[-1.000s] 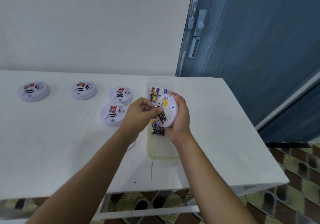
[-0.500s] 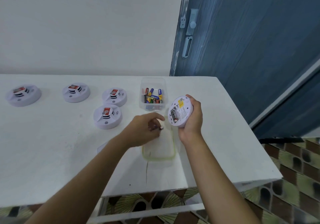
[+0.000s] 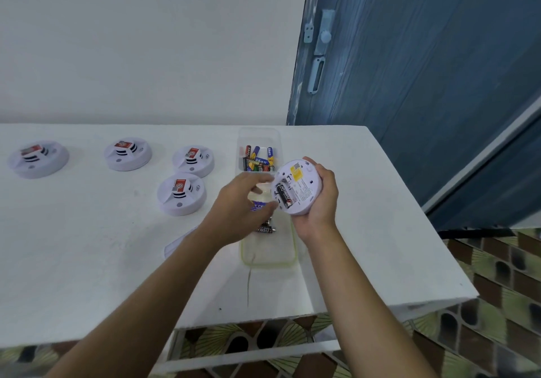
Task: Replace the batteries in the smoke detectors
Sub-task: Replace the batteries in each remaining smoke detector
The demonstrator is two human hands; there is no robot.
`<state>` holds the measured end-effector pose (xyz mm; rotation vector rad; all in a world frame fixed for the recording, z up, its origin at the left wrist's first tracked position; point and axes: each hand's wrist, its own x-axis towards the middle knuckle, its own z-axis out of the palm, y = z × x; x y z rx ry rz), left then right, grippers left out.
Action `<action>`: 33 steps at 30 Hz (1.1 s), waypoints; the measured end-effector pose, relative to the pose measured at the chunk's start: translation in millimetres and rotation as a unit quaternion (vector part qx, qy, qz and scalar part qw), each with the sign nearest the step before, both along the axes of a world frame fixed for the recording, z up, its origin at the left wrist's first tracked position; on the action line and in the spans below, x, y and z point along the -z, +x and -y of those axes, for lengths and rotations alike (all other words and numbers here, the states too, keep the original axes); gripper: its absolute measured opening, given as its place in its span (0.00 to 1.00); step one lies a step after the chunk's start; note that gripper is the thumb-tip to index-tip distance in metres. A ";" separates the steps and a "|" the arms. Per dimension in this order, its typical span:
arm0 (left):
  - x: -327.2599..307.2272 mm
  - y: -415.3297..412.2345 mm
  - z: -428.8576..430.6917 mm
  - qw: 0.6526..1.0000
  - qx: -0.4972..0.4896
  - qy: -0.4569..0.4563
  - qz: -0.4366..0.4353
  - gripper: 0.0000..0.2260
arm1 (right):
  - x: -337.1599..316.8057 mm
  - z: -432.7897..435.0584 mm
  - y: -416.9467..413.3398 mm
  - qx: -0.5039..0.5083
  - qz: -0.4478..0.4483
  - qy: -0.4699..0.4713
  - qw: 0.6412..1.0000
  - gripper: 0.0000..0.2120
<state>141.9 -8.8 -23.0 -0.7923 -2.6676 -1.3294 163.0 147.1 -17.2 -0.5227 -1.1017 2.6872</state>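
Aloft, right grip (image 3: 319, 202) cupping detector (image 3: 303, 183), battery (image 3: 285, 195) showing

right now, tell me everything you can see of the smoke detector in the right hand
The held smoke detector is a round white plastic-looking disc, turned back-side up and tilted toward the camera. Its battery bay is open, with one black battery seated in it; a yellow sticker and fine print sit beside. The right hand grips its right edge, off the table.

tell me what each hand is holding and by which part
Right hand holds the smoke detector by its rim, underside showing. Left hand: too blurred to tell.
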 end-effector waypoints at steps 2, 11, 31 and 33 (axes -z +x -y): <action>-9.8 3.0 -5.1 1.000 -0.005 0.007 0.020 0.29 | -1.9 4.6 -0.8 -0.014 -0.011 -0.006 1.000 0.11; -26.9 8.0 -3.2 0.995 -0.049 -0.036 0.073 0.32 | -2.7 15.6 -2.3 -0.047 -0.018 0.028 0.998 0.10; -16.0 6.9 2.3 0.996 -0.020 -0.087 0.004 0.21 | -1.9 20.8 -3.6 -0.029 0.033 0.035 0.998 0.09; -14.4 7.2 0.8 0.996 -0.010 -0.087 -0.012 0.14 | -1.3 21.1 -4.9 -0.003 0.038 0.038 0.999 0.08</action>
